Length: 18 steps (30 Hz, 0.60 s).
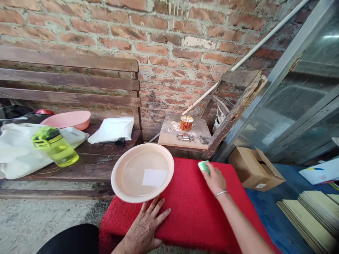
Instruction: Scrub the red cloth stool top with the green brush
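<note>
My left hand (147, 225) lies on the red cloth (185, 208) with its fingers spread, the fingertips just below the rim of a pale pink basin (116, 183). Water appears to fill the basin, and a white rectangle, perhaps a reflection, shows on its surface. Farther right, my right hand (215, 179), with a bracelet at the wrist, grips a white scrubbing brush with green bristles (204, 167). It is over the far right part of the red cloth; whether the bristles touch the cloth I cannot tell.
On the left, a wooden bench (100, 155) carries a green water bottle (57, 146), a pink tub (69, 120) and a white packet (113, 128). Behind the cloth, a small wooden stand (169, 135) holds an incense tin (186, 123) and padlocks (183, 137). A cardboard box (246, 169) stands at right.
</note>
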Available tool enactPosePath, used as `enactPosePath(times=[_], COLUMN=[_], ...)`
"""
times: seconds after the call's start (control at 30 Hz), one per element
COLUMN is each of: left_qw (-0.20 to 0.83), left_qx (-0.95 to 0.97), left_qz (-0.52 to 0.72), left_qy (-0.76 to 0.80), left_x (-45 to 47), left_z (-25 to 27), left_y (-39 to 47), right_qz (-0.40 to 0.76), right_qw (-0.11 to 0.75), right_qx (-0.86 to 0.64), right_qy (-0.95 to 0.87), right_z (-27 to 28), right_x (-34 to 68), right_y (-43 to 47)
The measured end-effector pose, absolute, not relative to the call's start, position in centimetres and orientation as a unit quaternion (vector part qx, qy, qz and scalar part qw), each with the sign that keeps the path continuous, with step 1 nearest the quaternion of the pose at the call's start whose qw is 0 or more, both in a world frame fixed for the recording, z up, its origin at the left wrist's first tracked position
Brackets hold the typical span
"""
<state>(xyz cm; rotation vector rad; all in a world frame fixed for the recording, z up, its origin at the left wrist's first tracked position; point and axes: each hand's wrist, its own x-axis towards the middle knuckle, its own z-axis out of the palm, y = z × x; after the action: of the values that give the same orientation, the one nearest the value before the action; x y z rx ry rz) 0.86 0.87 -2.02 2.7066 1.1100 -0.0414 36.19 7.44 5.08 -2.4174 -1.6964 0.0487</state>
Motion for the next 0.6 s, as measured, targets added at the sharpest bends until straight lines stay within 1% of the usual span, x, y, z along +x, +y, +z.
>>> enactPosePath(times=[0.13, 0.2, 0.27, 0.33, 0.43, 0.53, 0.6], left_qw=[0.129, 0.135, 0.143, 0.152, 0.156, 0.151, 0.147], left_qx=[0.917, 0.918, 0.917, 0.917, 0.918, 0.919, 0.919], left_qz=[-0.023, -0.015, -0.012, -0.013, -0.009, -0.004, 0.001], left_qy=[0.377, 0.373, 0.371, 0.369, 0.365, 0.365, 0.365], left_x=[1.2, 1.2, 1.2, 1.2, 1.1, 1.0, 1.0], left_z=[-1.7, -1.7, -1.8, -1.8, -1.7, -1.7, -1.8], left_y=[1.3, 1.5, 1.6, 1.7, 1.8, 1.9, 1.9], right_qz=[0.017, 0.002, -0.013, -0.023, -0.043, -0.062, -0.069], right_qw=[0.086, 0.068, 0.054, 0.041, 0.020, 0.012, 0.023], right_qx=[-0.735, -0.718, -0.719, -0.739, -0.791, -0.844, -0.875], right_qy=[-0.673, -0.693, -0.692, -0.673, -0.610, -0.532, -0.480], right_z=[3.9, 3.4, 2.9, 2.6, 2.6, 3.1, 3.4], right_x=[25.4, 22.9, 22.9, 25.2, 31.5, 39.1, 43.9], right_y=[8.5, 8.8, 8.9, 8.8, 7.8, 4.9, 1.9])
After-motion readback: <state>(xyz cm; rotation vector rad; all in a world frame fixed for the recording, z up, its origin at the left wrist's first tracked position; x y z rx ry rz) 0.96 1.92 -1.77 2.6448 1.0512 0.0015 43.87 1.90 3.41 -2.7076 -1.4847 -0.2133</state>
